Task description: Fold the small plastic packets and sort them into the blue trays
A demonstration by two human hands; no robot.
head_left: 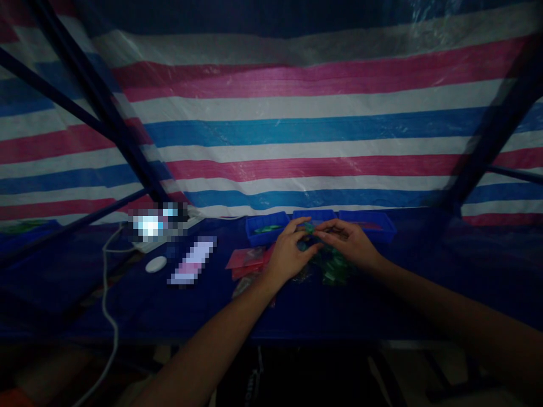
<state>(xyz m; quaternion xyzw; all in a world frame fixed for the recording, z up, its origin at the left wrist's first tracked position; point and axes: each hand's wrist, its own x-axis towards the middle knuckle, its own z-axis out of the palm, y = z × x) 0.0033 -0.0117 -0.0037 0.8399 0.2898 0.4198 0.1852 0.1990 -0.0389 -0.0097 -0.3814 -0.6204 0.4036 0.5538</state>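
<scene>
My left hand (291, 252) reaches over the table with its thumb apart from its curved fingers. A small green packet (309, 228) sits at its fingertips. From the other side, my right hand (353, 242) pinches the same packet between thumb and fingers. The dim light hides the packet's details. Beneath and beside my right hand lies a loose pile of green packets (334, 270). Flat red packets (246, 258) lie left of my left hand, and a clear packet (246, 284) is close to my forearm.
Behind my hands stand blue trays: a left one (251, 233) with green pieces, a middle one (314, 215), and a right one (388, 229) with reddish pieces. Leftward are a blurred phone (193, 261), a round white disc (156, 264), a power strip (148, 244) and a white cable (106, 299).
</scene>
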